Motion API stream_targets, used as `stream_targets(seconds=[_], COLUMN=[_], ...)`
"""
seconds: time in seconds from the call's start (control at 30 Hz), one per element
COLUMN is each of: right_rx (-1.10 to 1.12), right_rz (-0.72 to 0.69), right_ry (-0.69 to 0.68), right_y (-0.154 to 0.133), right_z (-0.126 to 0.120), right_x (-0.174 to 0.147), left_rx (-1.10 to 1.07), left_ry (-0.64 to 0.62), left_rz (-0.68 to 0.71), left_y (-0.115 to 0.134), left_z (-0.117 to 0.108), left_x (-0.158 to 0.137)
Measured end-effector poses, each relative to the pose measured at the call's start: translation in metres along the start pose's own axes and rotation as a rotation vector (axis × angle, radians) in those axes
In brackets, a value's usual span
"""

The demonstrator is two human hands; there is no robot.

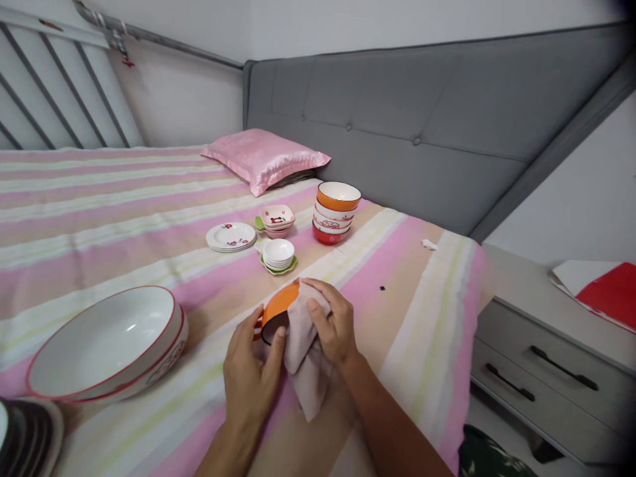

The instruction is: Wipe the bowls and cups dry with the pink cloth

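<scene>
An orange bowl [281,303] with a dark rim is tilted on its side between my hands, above the striped bedsheet. My left hand [251,371] grips its left edge, thumb at the rim and fingers behind. A pale pinkish-grey cloth [304,331] covers the bowl's right side and hangs down in folds. My right hand [335,324] pinches that cloth against the bowl. Beyond them stand a stack of bowls [332,232] with an orange one on top, small white dishes [279,252] on a green leaf-shaped plate, pink square dishes [277,217] and flowered white plates [231,236].
Large red-rimmed bowls [109,338] sit nested at the left, with dark stacked dishes [30,437] in the near left corner. A pink pillow [265,157] lies by the grey headboard [387,106]. The bed's right edge borders a nightstand [546,358]. A crumpled white scrap [428,244] lies on the sheet.
</scene>
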State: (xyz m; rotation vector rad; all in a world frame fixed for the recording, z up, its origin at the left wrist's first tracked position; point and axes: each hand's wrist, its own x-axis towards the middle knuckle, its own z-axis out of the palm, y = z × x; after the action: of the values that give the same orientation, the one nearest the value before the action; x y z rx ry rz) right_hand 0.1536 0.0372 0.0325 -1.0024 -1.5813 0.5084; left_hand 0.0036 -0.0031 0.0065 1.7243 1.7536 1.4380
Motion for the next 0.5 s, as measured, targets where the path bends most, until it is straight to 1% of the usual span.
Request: stream_targets(seconds=[0.1, 0.17, 0.23, 0.33, 0.4, 0.5], right_rx=[0.024, 0.042, 0.053, 0.057, 0.046, -0.001], right_rz=[0.074, 0.129, 0.196, 0.292, 0.325, 0.315], right_ry=[0.020, 0.029, 0.029, 0.024, 0.034, 0.045], right_y=[0.008, 0.014, 0.021, 0.031, 0.035, 0.036], right_z=[0.002, 0.004, 0.006, 0.010, 0.012, 0.015], right_x=[0.000, 0.000, 0.000, 0.004, 0.008, 0.011], left_rx=[-0.097, -0.180, -0.264, -0.352, -0.413, -0.494], left_ry=[-0.073, -0.127, -0.167, -0.214, -0.233, -0.179], left_rz=[-0.167, -0.234, -0.261, -0.262, -0.281, -0.360], left_y=[0.000, -0.001, -0.003, -0.005, -0.005, -0.003], left_z=[0.000, 0.001, 0.002, 0.004, 0.004, 0.000], left_x=[0.001, 0.002, 0.004, 0.008, 0.010, 0.014])
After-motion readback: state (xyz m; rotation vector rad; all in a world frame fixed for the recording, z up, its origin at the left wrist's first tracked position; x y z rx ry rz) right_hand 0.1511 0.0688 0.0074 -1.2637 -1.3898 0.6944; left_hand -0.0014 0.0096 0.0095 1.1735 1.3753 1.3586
